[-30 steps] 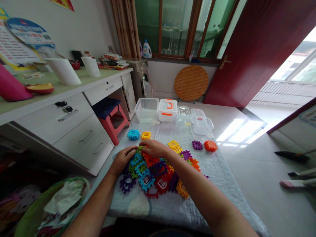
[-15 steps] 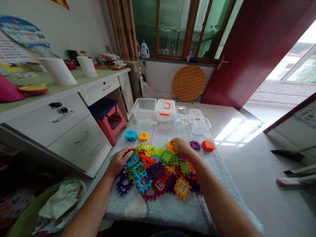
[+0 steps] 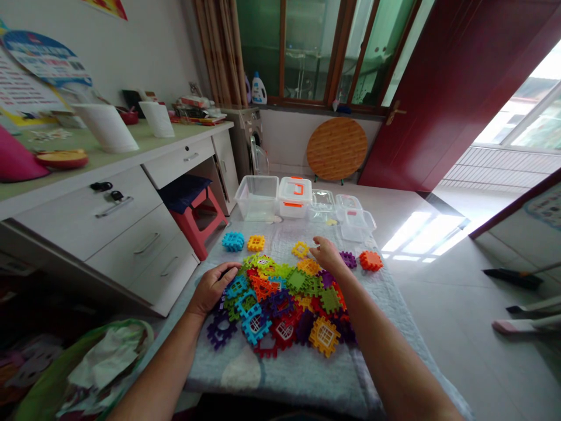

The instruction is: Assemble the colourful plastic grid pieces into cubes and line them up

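Note:
A heap of colourful plastic interlocking building pieces (image 3: 280,302) lies on the cloth-covered table. My left hand (image 3: 214,287) rests against the left edge of the heap, its fingers stretched and slightly bent; their tips are partly hidden. Above the heap's far right side is my right hand (image 3: 326,254), fingers apart, with nothing visible in it. Just left of its fingertips lies a yellow window-shaped piece (image 3: 300,249), flat on the cloth. Another yellow piece (image 3: 309,267) sits at the heap's far edge. A yellow piece with a grid window (image 3: 325,336) is at the near edge.
Beyond the heap sit a blue stack (image 3: 232,241), a yellow stack (image 3: 256,243), purple pieces (image 3: 348,259) and an orange stack (image 3: 370,261). Clear plastic bins (image 3: 257,199) and an orange-latched lidded box (image 3: 295,197) line the far table edge. A red stool (image 3: 199,219) stands left.
My right hand has drawn slightly up and right, off the yellow pieces. The yellow window-shaped piece now shows beyond the heap. My left hand has stayed in place.

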Tool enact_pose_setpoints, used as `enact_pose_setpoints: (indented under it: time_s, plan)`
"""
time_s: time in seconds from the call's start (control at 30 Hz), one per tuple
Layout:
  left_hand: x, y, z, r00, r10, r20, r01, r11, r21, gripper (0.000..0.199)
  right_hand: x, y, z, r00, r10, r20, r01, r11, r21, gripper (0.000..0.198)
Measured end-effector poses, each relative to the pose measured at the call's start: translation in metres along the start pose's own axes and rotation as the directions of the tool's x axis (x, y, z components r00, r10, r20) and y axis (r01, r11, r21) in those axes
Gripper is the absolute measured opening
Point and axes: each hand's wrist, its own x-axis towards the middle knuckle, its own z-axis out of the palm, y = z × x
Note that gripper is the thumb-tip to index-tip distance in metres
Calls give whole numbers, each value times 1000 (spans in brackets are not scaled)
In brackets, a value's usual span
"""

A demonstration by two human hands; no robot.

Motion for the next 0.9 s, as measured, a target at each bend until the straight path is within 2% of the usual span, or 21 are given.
enact_pose_setpoints:
  time_s: [0.1, 0.23, 0.3, 0.5, 0.6, 0.7, 0.87, 0.9]
  plan:
    - [0, 2, 0, 1000, -4, -1, 4, 1000, 10, 50, -6, 4, -5, 1000, 7, 5, -7, 997, -82, 39]
    - [0, 4, 1, 1000, -4, -14, 5, 1000, 11, 51, -22, 2, -8, 980, -33, 195, 90, 953, -291, 37]
    - [0, 5, 1, 1000, -6, -14, 7, 1000, 13, 52, -27, 0, -3, 973, -26, 228, 105, 933, -344, 37]
    - [0, 6, 1, 1000, -4, -21, 4, 1000, 27, 51, -29, -3, 7, 988, -34, 148, 71, 965, -253, 30]
    - [0, 5, 1, 1000, -5, -22, 5, 1000, 29, 49, -26, -2, 3, 992, -32, 124, 58, 975, -216, 23]
    - [0, 3, 2, 1000, 2, -21, -1, 999, 33, 49, -20, -2, -5, 996, -22, 85, 37, 983, -180, 24]
    - [0, 0, 1, 1000, 16, -22, -15, 999, 39, 48, -6, 2, -8, 985, -30, -170, -13, 970, -243, 28]
    - [0, 0, 1, 1000, 17, -22, -16, 999, 40, 47, -4, 4, -7, 982, -43, -182, -9, 961, -275, 27]
